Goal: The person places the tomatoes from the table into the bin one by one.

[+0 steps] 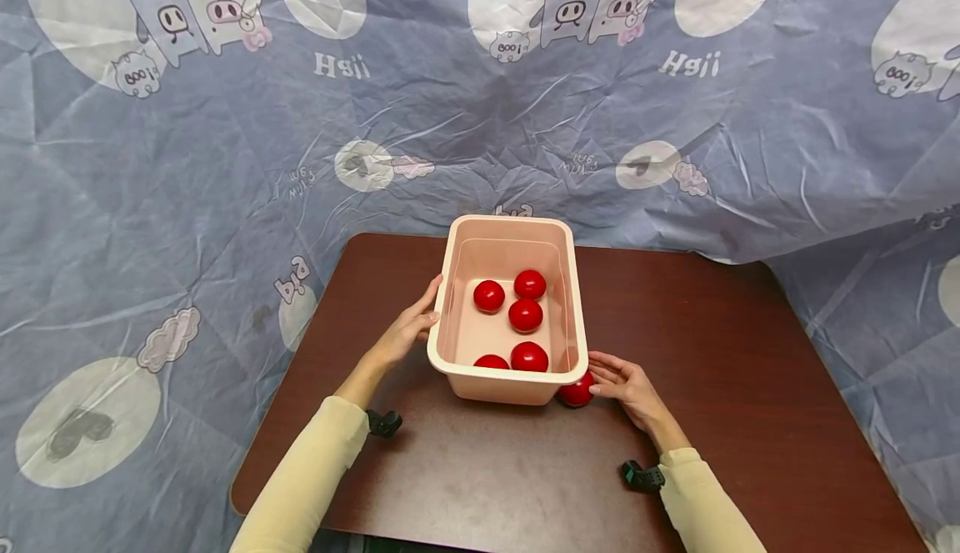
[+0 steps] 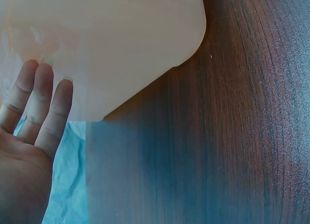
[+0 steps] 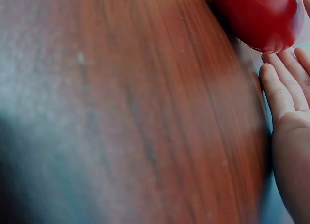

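Observation:
A pale pink plastic bin [image 1: 468, 344] stands on the brown table with several glossy red balls [image 1: 526, 315] on its floor. At the bin's left side, my left hand [image 1: 401, 332] touches the wall with its fingers fairly straight; the left wrist view shows the fingertips [image 2: 62, 95] against the pink plastic. Outside the bin's near right corner lies another red ball [image 1: 576, 391], partly hidden by the bin. My right hand [image 1: 628, 386] is beside this ball, its thumb near or touching it. In the right wrist view the fingers [image 3: 278, 90] extend loosely beneath the ball.
The brown wooden table [image 1: 690, 353] extends to both sides and in front of the bin. A blue patterned cloth [image 1: 450, 103] hangs behind the table and around its sides. Dark wrist devices [image 1: 384, 424] sit at both wrists.

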{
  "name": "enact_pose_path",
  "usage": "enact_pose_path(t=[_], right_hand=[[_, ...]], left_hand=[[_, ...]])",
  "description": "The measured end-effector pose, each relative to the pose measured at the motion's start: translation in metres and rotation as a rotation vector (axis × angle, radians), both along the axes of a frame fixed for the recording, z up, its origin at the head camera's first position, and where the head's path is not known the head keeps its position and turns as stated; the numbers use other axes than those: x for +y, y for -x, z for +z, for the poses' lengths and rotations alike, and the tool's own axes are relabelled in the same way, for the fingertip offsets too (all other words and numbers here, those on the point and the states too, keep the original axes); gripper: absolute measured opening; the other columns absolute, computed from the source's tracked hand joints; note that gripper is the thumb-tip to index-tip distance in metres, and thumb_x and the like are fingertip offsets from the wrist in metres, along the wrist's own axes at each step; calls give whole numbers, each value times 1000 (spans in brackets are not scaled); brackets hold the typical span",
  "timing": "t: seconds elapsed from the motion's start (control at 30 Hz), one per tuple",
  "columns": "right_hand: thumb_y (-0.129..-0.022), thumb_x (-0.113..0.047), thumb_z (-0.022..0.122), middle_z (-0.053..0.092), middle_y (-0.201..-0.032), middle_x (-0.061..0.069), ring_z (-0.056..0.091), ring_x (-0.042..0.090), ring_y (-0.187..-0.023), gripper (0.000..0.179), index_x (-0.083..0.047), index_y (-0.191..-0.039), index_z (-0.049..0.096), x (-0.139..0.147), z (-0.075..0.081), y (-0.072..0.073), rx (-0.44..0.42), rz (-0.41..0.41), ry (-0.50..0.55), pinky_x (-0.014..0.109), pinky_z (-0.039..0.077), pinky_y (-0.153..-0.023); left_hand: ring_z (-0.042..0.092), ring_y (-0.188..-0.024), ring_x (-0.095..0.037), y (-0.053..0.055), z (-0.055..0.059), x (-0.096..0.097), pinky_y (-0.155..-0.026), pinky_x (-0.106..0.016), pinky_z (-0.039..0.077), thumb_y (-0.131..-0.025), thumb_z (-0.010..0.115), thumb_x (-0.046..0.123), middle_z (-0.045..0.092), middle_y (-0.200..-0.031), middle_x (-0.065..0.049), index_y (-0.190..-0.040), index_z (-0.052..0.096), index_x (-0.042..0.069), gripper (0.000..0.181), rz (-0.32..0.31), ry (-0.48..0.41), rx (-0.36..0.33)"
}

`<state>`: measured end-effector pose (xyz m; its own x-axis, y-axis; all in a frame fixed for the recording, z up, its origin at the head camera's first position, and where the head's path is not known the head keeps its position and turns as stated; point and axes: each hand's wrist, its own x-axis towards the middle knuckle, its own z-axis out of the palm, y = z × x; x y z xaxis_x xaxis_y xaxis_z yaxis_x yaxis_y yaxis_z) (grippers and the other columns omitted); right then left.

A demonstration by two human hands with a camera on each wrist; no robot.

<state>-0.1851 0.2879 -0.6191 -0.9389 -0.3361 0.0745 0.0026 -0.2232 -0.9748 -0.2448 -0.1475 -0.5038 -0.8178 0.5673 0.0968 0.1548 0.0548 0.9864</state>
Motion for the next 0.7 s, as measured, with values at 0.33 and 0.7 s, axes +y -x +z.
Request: enact_pose_path(t=[0.33,0.7], right_hand=[[-76,18,65,67,-119,-6,64,8,-111,66,3,-137,44,-7,0,-1,-39,-27,-43,23,52,-89],[-79,15,66,69,-113,-2,68,11,-103,61,20,-134,41,-9,-2,-1,-58,-22,-86,25,55,-83]], left_hand=[[54,-121,-32,-1,4,1,-87,-42,54,-102,37,15,9,-165,-6,-158,5,19,65,10,10,15],[58,-113,-18,-1,1,1,-85,-37,55,-102,36,14,16,-162,-15,-158,2,18,66,0,10,19]])
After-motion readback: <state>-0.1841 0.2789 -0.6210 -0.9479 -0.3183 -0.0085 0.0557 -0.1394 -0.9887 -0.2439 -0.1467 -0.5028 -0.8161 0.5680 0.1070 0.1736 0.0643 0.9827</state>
